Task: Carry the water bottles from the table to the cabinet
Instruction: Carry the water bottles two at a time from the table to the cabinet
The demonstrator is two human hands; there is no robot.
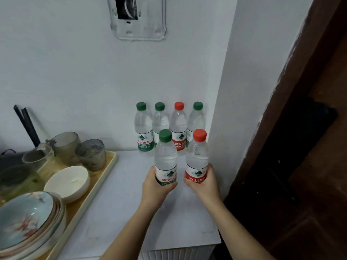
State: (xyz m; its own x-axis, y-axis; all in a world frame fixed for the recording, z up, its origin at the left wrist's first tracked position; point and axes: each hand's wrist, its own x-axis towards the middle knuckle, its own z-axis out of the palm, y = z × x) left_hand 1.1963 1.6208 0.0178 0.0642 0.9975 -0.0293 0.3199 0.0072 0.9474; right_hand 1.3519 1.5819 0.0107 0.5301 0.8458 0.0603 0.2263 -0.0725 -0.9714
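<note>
My left hand (156, 186) grips a clear water bottle with a green cap (165, 156) by its lower part. My right hand (204, 184) grips a water bottle with a red cap and red label (197, 156) the same way. Both bottles are upright, side by side over the white cabinet top (127, 203). Behind them, several more bottles (143, 126) stand in a row against the wall, three with green caps and one with a red cap (179, 124).
A yellow tray (97, 186) on the left holds a white bowl (68, 182), stacked patterned plates (28, 220) and several glass cups (92, 153). A white wall corner (221, 109) rises just right of the bottles. A dark wooden door (300, 147) stands further right.
</note>
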